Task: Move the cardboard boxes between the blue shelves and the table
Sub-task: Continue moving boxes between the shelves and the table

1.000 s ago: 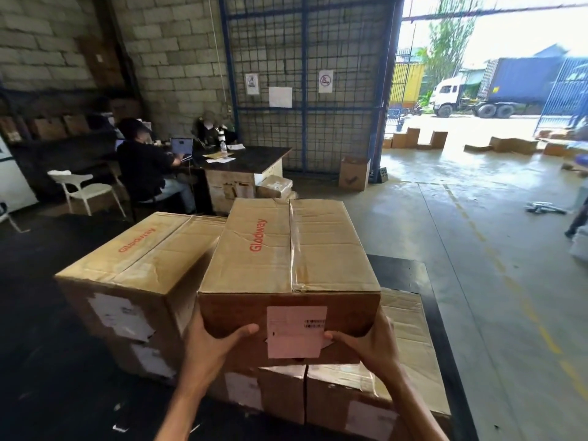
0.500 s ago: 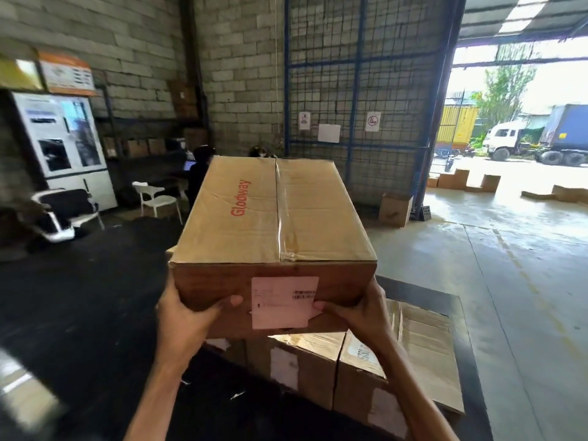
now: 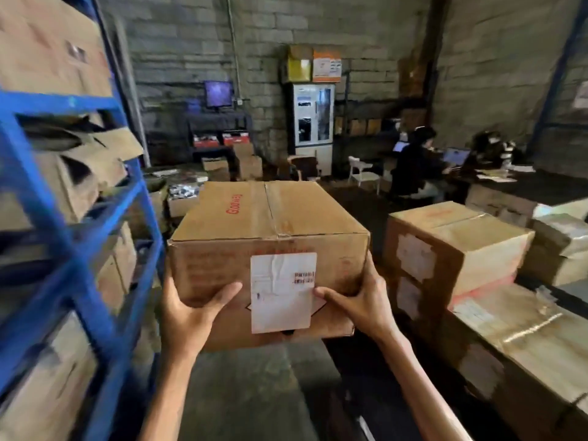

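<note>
In the head view, a person is holding a brown cardboard box with red lettering on its taped top [image 3: 270,218] in the air at chest height, in the aisle between the blue metal shelves [image 3: 79,249] on the left and a stack of taped brown cardboard boxes [image 3: 455,249] on the right, touching neither. The left hand [image 3: 187,316] is gripping the box's lower left corner, its thumb lying across the near face and its fingers hidden behind the side. The right hand [image 3: 362,303] is gripping the lower right corner, its thumb pressing at the edge of the white paper label [image 3: 281,291] that is sticking to the near face and hanging past its bottom edge. Worn cardboard cartons [image 3: 47,43] are sitting in the shelf bays, some with torn flaps. Farther back, a seated person in dark clothes [image 3: 413,167] is working at a desk near a white plastic chair [image 3: 362,173], and a white glass-fronted cabinet [image 3: 313,122] is standing against the grey block wall, with a lit monitor [image 3: 218,93] to its left.
</note>
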Available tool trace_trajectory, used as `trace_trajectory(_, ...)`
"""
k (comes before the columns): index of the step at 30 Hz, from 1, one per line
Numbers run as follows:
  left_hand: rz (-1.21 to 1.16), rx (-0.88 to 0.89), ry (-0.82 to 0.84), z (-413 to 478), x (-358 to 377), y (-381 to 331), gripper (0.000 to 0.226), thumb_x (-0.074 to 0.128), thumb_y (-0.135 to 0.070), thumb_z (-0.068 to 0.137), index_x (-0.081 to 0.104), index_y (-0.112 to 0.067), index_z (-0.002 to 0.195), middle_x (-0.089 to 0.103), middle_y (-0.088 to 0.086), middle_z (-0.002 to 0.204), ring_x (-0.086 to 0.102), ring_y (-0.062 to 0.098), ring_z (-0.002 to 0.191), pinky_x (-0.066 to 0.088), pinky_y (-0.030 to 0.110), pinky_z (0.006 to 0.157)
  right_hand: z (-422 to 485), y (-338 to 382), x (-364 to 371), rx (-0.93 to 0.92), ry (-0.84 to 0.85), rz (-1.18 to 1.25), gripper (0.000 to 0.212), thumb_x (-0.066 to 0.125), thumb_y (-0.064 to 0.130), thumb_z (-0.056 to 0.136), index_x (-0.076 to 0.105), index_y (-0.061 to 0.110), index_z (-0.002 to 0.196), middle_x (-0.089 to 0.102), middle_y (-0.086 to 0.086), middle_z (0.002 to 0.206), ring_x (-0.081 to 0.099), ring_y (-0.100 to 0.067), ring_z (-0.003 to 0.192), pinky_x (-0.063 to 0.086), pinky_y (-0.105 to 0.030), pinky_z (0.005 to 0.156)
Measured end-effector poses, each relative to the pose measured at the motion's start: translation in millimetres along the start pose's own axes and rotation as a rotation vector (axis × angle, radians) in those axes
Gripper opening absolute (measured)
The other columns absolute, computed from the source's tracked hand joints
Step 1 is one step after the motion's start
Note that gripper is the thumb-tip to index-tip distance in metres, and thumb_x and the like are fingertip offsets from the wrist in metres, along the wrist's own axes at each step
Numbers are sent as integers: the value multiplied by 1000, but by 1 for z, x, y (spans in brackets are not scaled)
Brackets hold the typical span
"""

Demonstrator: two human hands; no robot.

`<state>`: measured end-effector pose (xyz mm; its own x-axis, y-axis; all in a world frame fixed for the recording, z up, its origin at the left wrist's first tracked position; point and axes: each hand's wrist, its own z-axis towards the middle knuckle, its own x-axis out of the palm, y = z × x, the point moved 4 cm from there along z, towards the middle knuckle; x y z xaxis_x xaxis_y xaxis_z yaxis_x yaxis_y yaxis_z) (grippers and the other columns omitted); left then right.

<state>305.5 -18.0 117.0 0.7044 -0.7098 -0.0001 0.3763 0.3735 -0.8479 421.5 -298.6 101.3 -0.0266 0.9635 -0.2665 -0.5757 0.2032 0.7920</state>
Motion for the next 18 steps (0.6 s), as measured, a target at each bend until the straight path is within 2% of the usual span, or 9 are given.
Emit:
trace_trajectory(3, 100, -32, -139, -7, -71, 4, 102, 94, -56, 47, 54, -21, 134, 71, -10, 115, 69, 6, 106, 53, 21, 92, 0, 11, 67, -12, 138, 87, 121, 89, 60, 59, 29, 23, 157, 62, 18, 130, 57, 8, 119, 52, -19, 98)
trace_trajectory(5, 157, -60, -232, -17, -112, 1, 100, 89, -59, 44, 54, -27, 132, 72, -12, 113, 68, 2, 103, 55, 34, 92, 1, 20, 107, -33, 220, 158, 120, 91, 59, 59, 30, 22, 156, 63, 16, 130, 59, 4, 119, 52, -25, 100)
trace_trajectory(7, 214, -86, -331, -27, -143, -7, 92, 87, -62, 43, 54, -38, 125, 72, -18, 105, 66, -6, 96, 55, 36, 85, 2, 31, 144, -62, 306, 233, 114, 94, 53, 61, 33, 24, 153, 65, 14, 130, 61, -1, 119, 54, -35, 101)
trace_trajectory(8, 246, -80, -373, -32, -156, -12, 86, 87, -62, 44, 53, -44, 121, 71, -22, 104, 65, -8, 94, 54, 34, 82, 4, 39, 161, -92, 342, 267, 111, 94, 48, 62, 33, 25, 152, 64, 16, 129, 61, -1, 119, 54, -35, 101)
trace_trajectory(10, 292, -57, -447, -37, -175, -25, 81, 87, -60, 48, 52, -49, 120, 71, -23, 106, 66, -6, 95, 54, 32, 80, 11, 53, 193, -156, 407, 332, 115, 92, 42, 65, 25, 27, 157, 63, 21, 131, 60, 0, 121, 52, -31, 102)
trace_trajectory(14, 375, -16, -638, -46, -204, -47, 93, 90, -51, 52, 51, -38, 135, 72, -14, 113, 68, 6, 105, 58, 40, 86, 24, 83, 247, -252, 560, 458, 130, 88, 42, 68, -5, 44, 160, 57, 11, 146, 56, -5, 130, 44, -30, 107)
trace_trajectory(16, 453, -6, -730, -49, -217, -55, 101, 90, -53, 51, 47, -40, 141, 69, -14, 119, 67, 7, 110, 58, 45, 89, 29, 95, 272, -269, 628, 515, 131, 87, 43, 68, -7, 46, 159, 55, 12, 146, 55, 0, 128, 44, -21, 105)
trace_trajectory(18, 516, -7, -806, -53, -230, -60, 109, 90, -56, 49, 43, -39, 146, 68, -14, 123, 66, 10, 113, 58, 48, 91, 32, 102, 298, -295, 693, 570, 130, 90, 42, 67, -1, 44, 159, 56, 19, 141, 56, 10, 122, 43, -7, 98)
